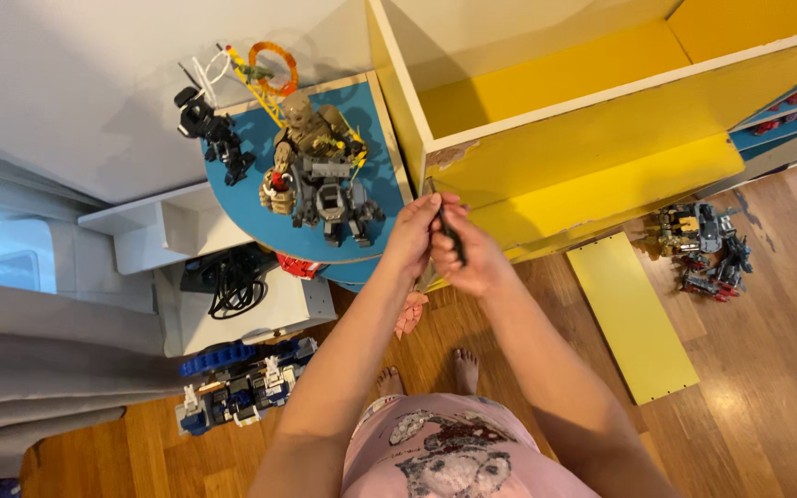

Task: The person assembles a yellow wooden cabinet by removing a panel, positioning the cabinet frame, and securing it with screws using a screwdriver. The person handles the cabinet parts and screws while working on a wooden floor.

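Observation:
My left hand [414, 235] and my right hand [472, 254] meet in front of the yellow shelf unit [592, 138], close to its chipped front corner. Both grip a small dark tool [451, 232], a slim black stick-like piece held between the fingers. The tool's tip is hidden by my fingers. Just left of my hands is a round blue shelf [375, 157] carrying brick-built robot figures: a tan one [311, 129], a grey one [329, 198] and a black one [209, 124].
A loose yellow board [631, 318] lies on the wooden floor at the right, beside a pile of grey brick models [705, 249]. A blue and white brick model [237, 383] sits at lower left, near a white unit with black cables [237, 286]. My bare feet [426, 373] stand below.

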